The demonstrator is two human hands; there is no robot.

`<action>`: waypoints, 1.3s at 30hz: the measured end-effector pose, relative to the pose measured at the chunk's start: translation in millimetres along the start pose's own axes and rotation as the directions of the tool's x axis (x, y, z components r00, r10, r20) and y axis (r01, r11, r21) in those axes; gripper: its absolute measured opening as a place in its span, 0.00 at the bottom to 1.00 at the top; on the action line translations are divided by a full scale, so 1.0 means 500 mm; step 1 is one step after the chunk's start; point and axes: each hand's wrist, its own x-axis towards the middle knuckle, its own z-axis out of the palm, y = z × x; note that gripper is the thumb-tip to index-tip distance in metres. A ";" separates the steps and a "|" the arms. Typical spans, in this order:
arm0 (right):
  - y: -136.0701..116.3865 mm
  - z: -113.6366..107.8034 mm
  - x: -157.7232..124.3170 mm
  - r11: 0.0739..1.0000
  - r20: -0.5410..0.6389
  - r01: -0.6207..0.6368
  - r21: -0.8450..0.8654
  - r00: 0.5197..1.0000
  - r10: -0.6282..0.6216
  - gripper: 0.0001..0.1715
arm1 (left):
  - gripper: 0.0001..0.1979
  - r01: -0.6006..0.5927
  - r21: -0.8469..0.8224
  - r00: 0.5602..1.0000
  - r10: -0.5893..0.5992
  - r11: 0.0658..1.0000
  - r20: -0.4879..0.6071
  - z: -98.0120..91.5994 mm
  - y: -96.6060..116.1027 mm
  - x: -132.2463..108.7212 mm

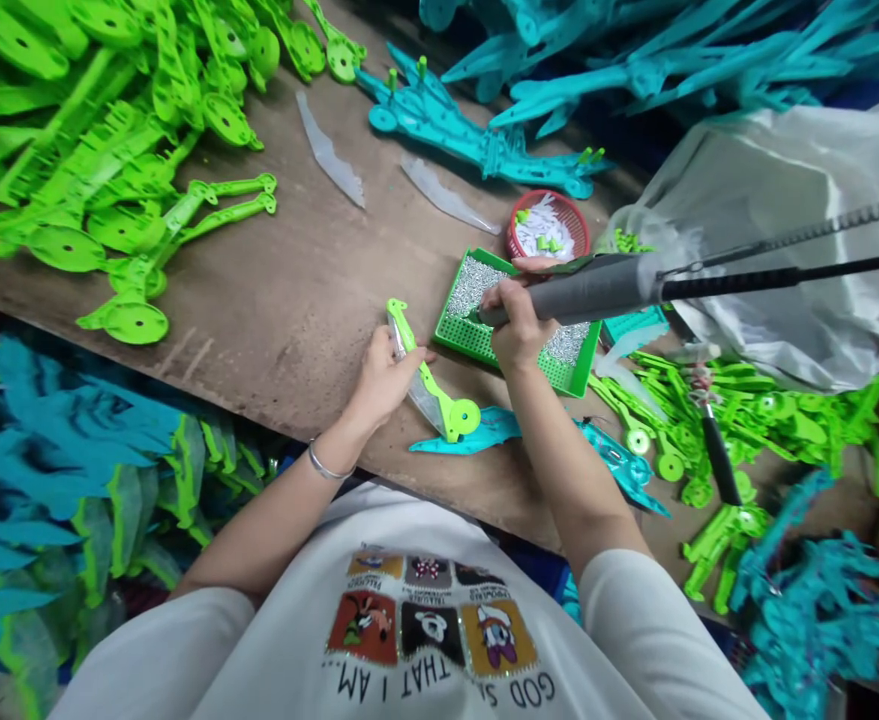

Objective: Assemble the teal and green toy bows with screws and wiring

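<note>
My left hand (388, 378) grips a lime-green plastic part (429, 378) with a round disc end and a clear blade-like piece along it, held just above the table edge. My right hand (518, 318) is wrapped round a grey electric screwdriver (596, 288) that hangs from a coil and a black cord. The driver's tip is over a green perforated tray (454, 335) of small silvery screws (476, 285). A turquoise plastic part (484, 430) lies on the table below the green part, partly hidden by my right forearm.
Lime-green parts (71, 180) are heaped at the left. Two clear blades (330, 155) and a turquoise assembly (454, 130) lie toward the back. A red basket (512, 235) holds small white pieces. More green parts (769, 410), a hammer-like tool (720, 455) and a white bag (776, 200) are at the right.
</note>
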 end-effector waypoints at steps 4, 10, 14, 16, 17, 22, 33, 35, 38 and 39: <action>0.008 0.001 0.003 0.999 0.012 -0.022 -0.050 1.000 0.022 0.21 | 0.29 0.019 -0.098 1.000 -0.019 0.995 -0.002 0.006 0.014 -0.001; 0.007 0.003 0.006 0.999 0.015 -0.042 -0.020 0.999 0.043 0.20 | 0.21 0.061 -0.171 0.998 -0.063 0.983 -0.006 -0.001 0.024 0.020; -0.014 0.007 0.010 0.998 0.016 -0.051 -0.037 0.999 0.052 0.20 | 0.21 0.065 -0.162 0.998 -0.067 0.985 -0.006 -0.005 0.030 0.030; -0.029 0.018 0.010 0.999 0.034 -0.031 -0.040 0.999 0.032 0.22 | 0.20 0.069 -0.158 0.997 -0.072 0.985 -0.009 -0.006 0.032 0.030; -0.035 0.026 0.010 0.999 0.049 -0.019 -0.037 0.999 0.021 0.23 | 0.20 0.068 -0.156 0.997 -0.070 0.985 -0.008 -0.006 0.033 0.030; -0.041 0.098 -0.002 1.000 0.131 0.001 0.013 0.991 -0.003 0.24 | 0.20 0.055 -0.164 0.998 -0.056 0.985 -0.003 -0.005 0.032 0.029; -0.004 0.169 -0.012 0.989 0.166 -0.085 0.117 0.984 0.065 0.19 | 0.23 0.039 -0.204 0.999 -0.040 0.978 -0.001 0.000 0.025 0.031; -0.001 0.169 -0.011 0.997 0.169 -0.052 0.060 0.985 0.041 0.20 | 0.23 0.039 -0.202 0.999 -0.040 0.979 0.000 0.000 0.024 0.031; 0.002 0.170 -0.012 0.999 0.184 -0.038 -0.007 0.982 0.039 0.22 | 0.22 0.032 -0.204 0.999 -0.033 0.978 -0.001 0.000 0.026 0.030; 0.002 0.170 -0.013 0.999 0.190 -0.043 -0.001 0.981 0.042 0.22 | 0.22 0.029 -0.204 1.000 -0.030 0.979 -0.001 0.000 0.027 0.030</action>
